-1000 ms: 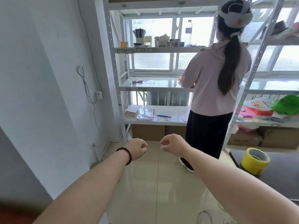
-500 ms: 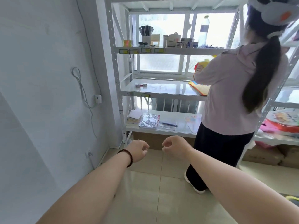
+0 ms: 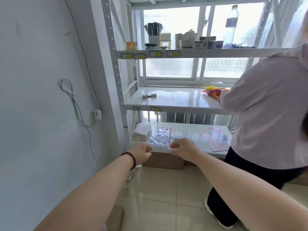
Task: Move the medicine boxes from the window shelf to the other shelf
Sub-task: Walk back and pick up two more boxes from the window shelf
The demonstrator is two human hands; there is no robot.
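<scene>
Several medicine boxes (image 3: 200, 42) stand in a row on the upper window shelf (image 3: 216, 52), in front of the bright window. Two small boxes (image 3: 149, 95) lie on the middle shelf (image 3: 175, 102) near its left end. My left hand (image 3: 141, 153), with a dark bead bracelet on the wrist, is curled shut and holds nothing. My right hand (image 3: 182, 150) is likewise closed and empty. Both hands hover side by side in front of the bottom shelf, well below the medicine boxes.
A person in a pale shirt (image 3: 270, 110) stands at the right, close to the rack, handling colourful items (image 3: 213, 90) on the middle shelf. A pen cup (image 3: 153, 36) and water bottle (image 3: 230, 25) share the upper shelf. Paper packs (image 3: 159, 136) lie on the bottom shelf. A wall (image 3: 41, 97) bounds the left.
The view has moved closer to the window rack and shifted left, so the shelves look larger and the person sits further right. My hands stay closed and empty.
</scene>
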